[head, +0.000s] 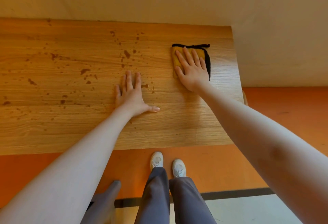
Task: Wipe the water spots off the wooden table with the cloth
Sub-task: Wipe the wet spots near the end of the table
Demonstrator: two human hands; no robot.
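Both palms lie flat: right hand (pixel 192 69) on cloth (pixel 174 59), left hand (pixel 132 96) on table (pixel 53 131).

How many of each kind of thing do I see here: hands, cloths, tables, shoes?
Hands: 2, the left hand flat on the wood, the right hand flat on the cloth
Cloths: 1, the yellow cloth with a black edge
Tables: 1, the wooden table, spotted with water
Shoes: 2, the white shoes
Total: 6

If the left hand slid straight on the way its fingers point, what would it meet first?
The left hand lies flat on the wooden table, fingers pointing to the far edge. It would likely meet the water spots first; the cloth sits off to the right.
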